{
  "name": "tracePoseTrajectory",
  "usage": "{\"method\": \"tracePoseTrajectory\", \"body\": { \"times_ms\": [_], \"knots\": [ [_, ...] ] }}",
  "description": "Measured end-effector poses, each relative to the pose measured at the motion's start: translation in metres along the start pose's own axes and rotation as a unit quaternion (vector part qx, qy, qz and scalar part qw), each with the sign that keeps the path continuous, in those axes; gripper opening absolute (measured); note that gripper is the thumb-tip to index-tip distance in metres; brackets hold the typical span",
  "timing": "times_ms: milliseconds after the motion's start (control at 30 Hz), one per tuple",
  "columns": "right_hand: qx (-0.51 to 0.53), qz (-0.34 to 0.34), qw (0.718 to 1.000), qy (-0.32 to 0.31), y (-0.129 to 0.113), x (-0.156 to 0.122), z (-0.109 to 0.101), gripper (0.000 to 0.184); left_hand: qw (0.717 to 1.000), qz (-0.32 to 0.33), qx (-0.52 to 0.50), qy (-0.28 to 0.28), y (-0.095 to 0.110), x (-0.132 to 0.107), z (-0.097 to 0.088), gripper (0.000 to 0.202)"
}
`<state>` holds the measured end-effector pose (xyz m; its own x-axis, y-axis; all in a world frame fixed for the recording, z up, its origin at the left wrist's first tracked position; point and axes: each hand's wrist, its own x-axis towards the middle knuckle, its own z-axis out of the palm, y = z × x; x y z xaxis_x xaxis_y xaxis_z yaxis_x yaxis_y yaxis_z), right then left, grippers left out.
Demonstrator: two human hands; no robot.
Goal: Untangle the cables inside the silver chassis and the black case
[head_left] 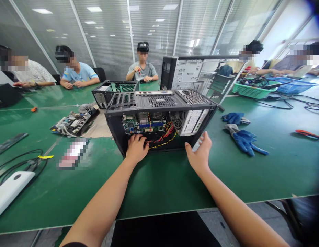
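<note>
A black computer case (159,109) stands in front of me on the green table with its open side facing me. Inside it show a motherboard (130,125), a power supply with a fan (178,120) and a bundle of coloured cables (167,133). My left hand (136,148) has its fingers curled over the lower edge of the opening, just below the motherboard. At the lower right corner is my right hand (200,152), thumb and fingers spread apart; the thumb is at the case's bottom edge. Whether its fingers touch the side panel I cannot tell.
Behind stand a second case frame (101,97) and a larger open case (185,73). Left lie a circuit board (74,121), a blurred phone-like item (73,152) and a white power strip (13,192). Blue gloves (244,139) and a green basket (254,90) are right. Several people sit around.
</note>
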<state>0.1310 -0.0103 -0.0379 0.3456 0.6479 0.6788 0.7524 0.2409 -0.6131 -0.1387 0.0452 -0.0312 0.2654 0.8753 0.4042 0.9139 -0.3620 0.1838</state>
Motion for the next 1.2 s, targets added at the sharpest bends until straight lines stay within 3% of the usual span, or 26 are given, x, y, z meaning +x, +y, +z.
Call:
{"method": "tracePoseTrajectory", "body": {
  "times_ms": [67,167,300,400,533,767,933,1067,1200],
  "knots": [
    [-0.003,-0.028,0.998,0.053,-0.023,-0.004,-0.003,0.079,1.0,-0.002,0.004,-0.016,-0.001,0.0,0.001,0.036],
    [0.045,-0.068,0.996,0.033,-0.058,-0.008,0.0,0.065,0.999,-0.003,0.007,-0.044,-0.002,0.001,0.002,0.036],
    [0.123,0.009,0.991,-0.048,-0.094,-0.007,0.018,0.047,0.998,-0.017,0.003,-0.057,-0.001,0.001,0.001,0.034],
    [0.152,0.049,0.986,-0.044,-0.108,-0.005,0.033,0.037,0.998,-0.034,-0.005,-0.061,0.001,0.001,-0.003,0.034],
    [0.165,-0.023,0.986,-0.018,-0.109,-0.01,0.049,0.033,0.996,-0.057,-0.009,-0.073,0.003,-0.001,-0.006,0.032],
    [0.194,-0.113,0.961,-0.16,-0.084,-0.025,0.07,0.013,0.995,-0.079,-0.011,-0.065,0.004,0.0,-0.006,0.024],
    [0.2,-0.068,0.949,-0.236,-0.08,-0.028,0.071,0.014,0.998,-0.052,-0.026,-0.023,0.003,-0.002,-0.006,0.021],
    [0.23,-0.009,0.933,-0.275,-0.08,-0.031,0.071,0.014,0.995,-0.053,-0.069,0.05,-0.002,-0.005,-0.007,0.026],
    [0.322,0.136,0.87,-0.348,-0.083,-0.033,0.071,0.021,0.977,-0.006,-0.169,0.13,-0.002,-0.012,-0.011,0.031]
  ]
}}
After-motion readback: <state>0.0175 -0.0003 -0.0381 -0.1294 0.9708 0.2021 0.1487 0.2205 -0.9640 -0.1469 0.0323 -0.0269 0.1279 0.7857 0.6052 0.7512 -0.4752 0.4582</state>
